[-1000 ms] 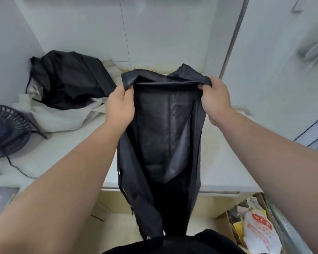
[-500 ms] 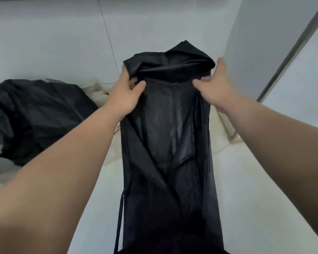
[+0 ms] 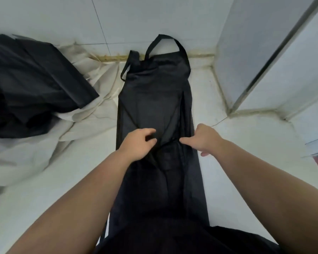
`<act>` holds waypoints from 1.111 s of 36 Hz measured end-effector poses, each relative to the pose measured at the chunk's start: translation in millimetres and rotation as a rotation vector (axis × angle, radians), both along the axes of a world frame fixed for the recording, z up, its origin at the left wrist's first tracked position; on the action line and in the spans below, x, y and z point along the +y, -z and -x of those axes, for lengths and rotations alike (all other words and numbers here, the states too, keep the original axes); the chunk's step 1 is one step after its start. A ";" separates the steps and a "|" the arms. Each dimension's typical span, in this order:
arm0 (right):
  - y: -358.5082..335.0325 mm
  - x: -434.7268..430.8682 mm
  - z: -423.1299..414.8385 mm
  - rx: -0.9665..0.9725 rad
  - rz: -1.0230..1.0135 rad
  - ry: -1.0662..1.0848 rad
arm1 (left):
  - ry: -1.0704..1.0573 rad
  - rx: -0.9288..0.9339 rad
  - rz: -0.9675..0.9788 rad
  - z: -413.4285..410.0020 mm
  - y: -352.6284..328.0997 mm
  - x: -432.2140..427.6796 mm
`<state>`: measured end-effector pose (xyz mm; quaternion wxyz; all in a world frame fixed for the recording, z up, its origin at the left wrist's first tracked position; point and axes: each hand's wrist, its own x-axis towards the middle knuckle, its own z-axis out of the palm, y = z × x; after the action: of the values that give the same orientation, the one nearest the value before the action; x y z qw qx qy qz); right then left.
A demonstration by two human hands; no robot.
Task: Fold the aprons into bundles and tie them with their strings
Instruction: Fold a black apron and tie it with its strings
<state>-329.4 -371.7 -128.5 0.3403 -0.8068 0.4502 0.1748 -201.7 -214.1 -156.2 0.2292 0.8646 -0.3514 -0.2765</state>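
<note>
The left hand [image 3: 137,143] lies on the middle of the black apron [image 3: 152,99], palm down. Its fingers [image 3: 149,130] are curled, with the thumb and forefinger a little apart and dark cloth showing in the gap. Whether they actually nip the cloth cannot be told. The right hand [image 3: 206,139] sits over the apron's right edge. Its fingers [image 3: 186,139] are bent and point left, with the tips touching the cloth, while the thumb reaches down beside the edge toward the bare counter [image 3: 250,162]. Its grip cannot be told either. The two hands are level with each other and close together. Creases in the cloth run in toward both, and a short ridge crosses between them.

The apron lies flat on the counter as one long narrow strip. Its long axis runs straight away from the person, from the near edge of the counter to the tiled wall [image 3: 136,19]. The bib end points at the wall and lies well beyond the fingers. There the neck loop [image 3: 163,36] rests against the tiles, and a strap [image 3: 126,68] loops out at the upper left corner. The lower part passes under both forearms and over the near edge.

To the left, apart from the apron, a heap of black fabric [image 3: 31,85] rests on a rumpled white cloth [image 3: 92,118].
</note>
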 end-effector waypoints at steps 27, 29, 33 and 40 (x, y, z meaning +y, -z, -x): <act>32.9 -6.4 76.5 -0.311 0.268 -0.071 | -0.190 -0.374 0.005 88.2 27.1 2.4; 34.9 -1.1 86.8 -0.226 0.199 -0.211 | -0.209 -0.377 0.004 98.5 24.8 3.1; 35.8 -2.1 103.8 -0.172 0.086 -0.304 | -0.167 -0.365 -0.035 115.7 23.9 7.9; 30.3 0.4 121.5 -0.257 0.042 -0.342 | 0.029 -0.244 0.084 153.2 26.6 23.4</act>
<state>-450.9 -371.3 -158.9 0.3434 -0.8940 0.2631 0.1163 -354.8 -190.7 -182.9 0.2165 0.8762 -0.4005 -0.1578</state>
